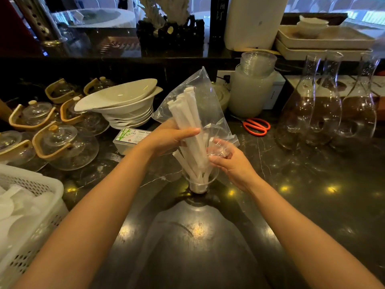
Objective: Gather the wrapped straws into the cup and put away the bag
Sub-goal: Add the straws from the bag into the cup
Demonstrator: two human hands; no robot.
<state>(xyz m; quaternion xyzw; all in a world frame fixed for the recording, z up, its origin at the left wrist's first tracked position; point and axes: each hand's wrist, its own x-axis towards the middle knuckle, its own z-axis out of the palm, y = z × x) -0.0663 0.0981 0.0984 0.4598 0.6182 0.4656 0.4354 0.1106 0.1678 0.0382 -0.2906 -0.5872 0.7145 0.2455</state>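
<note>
Glassware crowds the dark marble table (312, 184) round both grips. The left hand (168, 138) is closed on the wrapped straws (187, 122) through the clear plastic bag (200, 90); the right hand (231, 163) pinches the bag's lower edge. Straw ends stand in the clear cup (199, 184) just below them. Left of the left hand sit glass teapots (64, 147), stacked white bowls (125, 105) and a bamboo-printed box (130, 138), its writing unreadable. Beyond the right hand: red-handled scissors (256, 127) and glass carafes (327, 105).

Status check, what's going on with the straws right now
Left hand grips straws through bag. Right hand holds bag's bottom. Straw ends in cup. Nothing blocking.
</note>
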